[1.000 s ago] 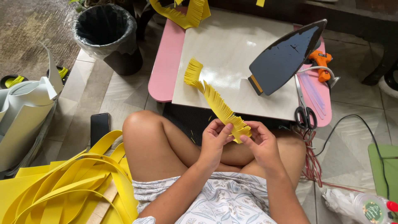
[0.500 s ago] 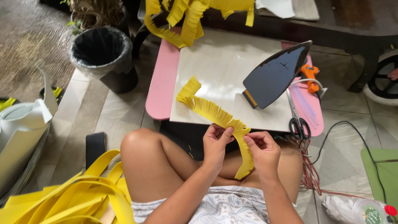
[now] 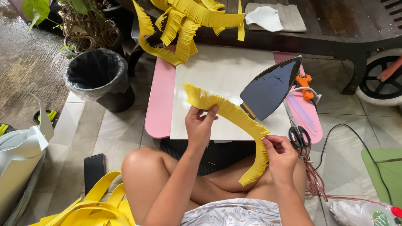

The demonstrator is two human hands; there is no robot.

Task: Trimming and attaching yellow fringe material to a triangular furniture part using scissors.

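Left hand (image 3: 200,124) fingers pinching fringed yellow strip (image 3: 234,121) near its upper end, above table (image 3: 161,109) near edge. Right hand (image 3: 281,155) fingers pinching same strip lower down, past table's near edge, over lap; tail hangs below. Iron (image 3: 270,88) upright at table's right side, scissors (image 3: 298,134) by near right corner. Black bin (image 3: 98,77) on floor left.
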